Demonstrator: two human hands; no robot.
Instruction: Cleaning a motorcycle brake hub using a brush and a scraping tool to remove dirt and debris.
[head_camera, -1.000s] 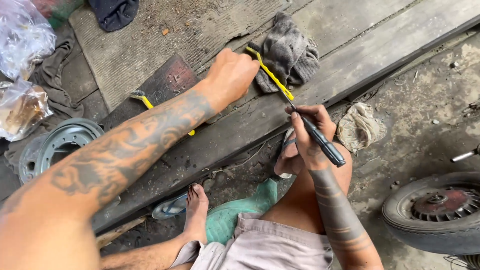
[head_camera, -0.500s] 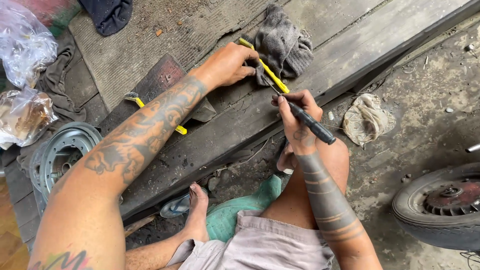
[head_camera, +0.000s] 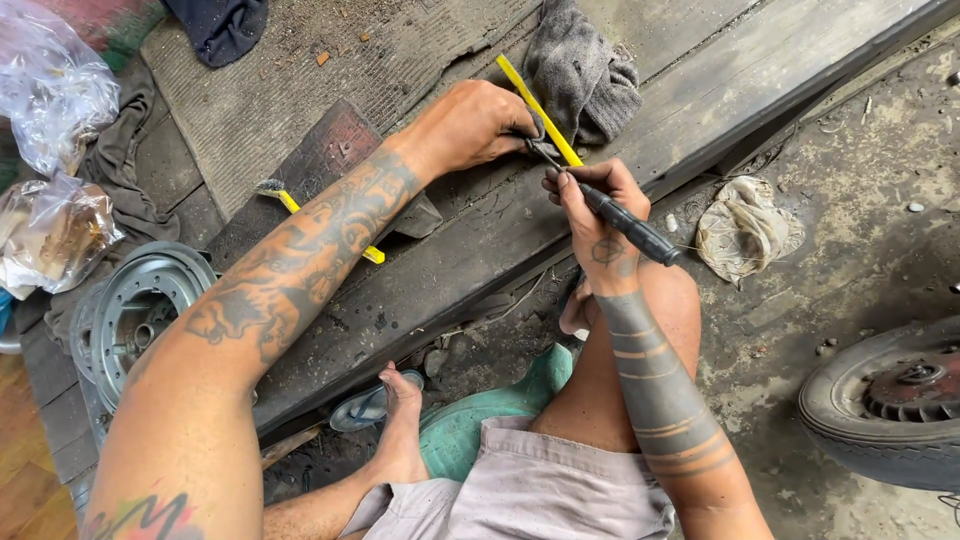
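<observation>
Pressing a yellow strip (head_camera: 540, 112) onto a dark wooden plank (head_camera: 480, 250), the left hand (head_camera: 470, 125) closes over it — just beside it, the right hand (head_camera: 595, 215) grips a black-handled tool (head_camera: 625, 225), tip at the strip; a grey rag (head_camera: 585, 70) lies beyond.

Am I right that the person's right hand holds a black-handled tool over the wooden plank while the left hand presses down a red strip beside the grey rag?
Not quite: the strip under the left hand is yellow, not red, as the head view shows. The rest stands: the right hand holds the black-handled tool over the wooden plank, beside the grey rag.
</observation>
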